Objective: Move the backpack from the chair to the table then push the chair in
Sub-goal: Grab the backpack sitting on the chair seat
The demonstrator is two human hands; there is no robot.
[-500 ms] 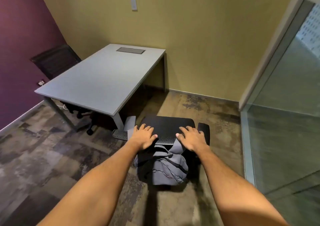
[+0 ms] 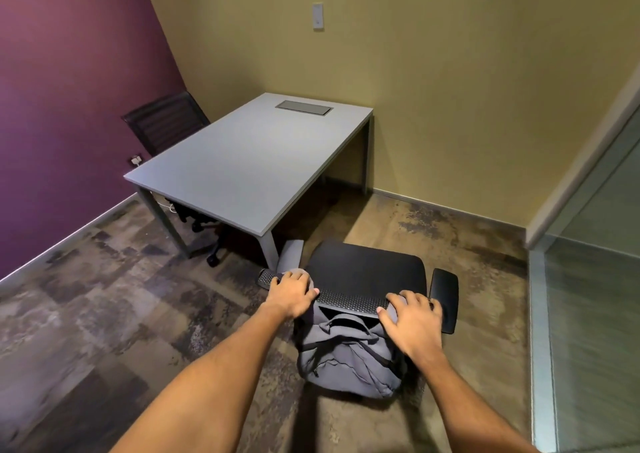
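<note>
A grey backpack [image 2: 346,362] hangs on the rear of a black office chair [image 2: 363,272], its straps looped over the top of the mesh backrest. My left hand [image 2: 292,289] curls over the left strap at the backrest's left corner. My right hand [image 2: 412,324] lies over the right strap at the right corner, fingers bent around it. The chair faces the grey table [image 2: 249,161] and stands a little away from its near right corner. The tabletop is bare except for a flush cable hatch [image 2: 304,108].
A second black chair [image 2: 166,120] is tucked in at the table's far left side, by the purple wall. A glass partition [image 2: 595,314] runs along the right. The carpeted floor [image 2: 104,296] lies to the left of the chair.
Both hands have slid outward from the middle of the backrest top onto the backpack straps at its corners. The view has shifted so the table sits more to the centre.
</note>
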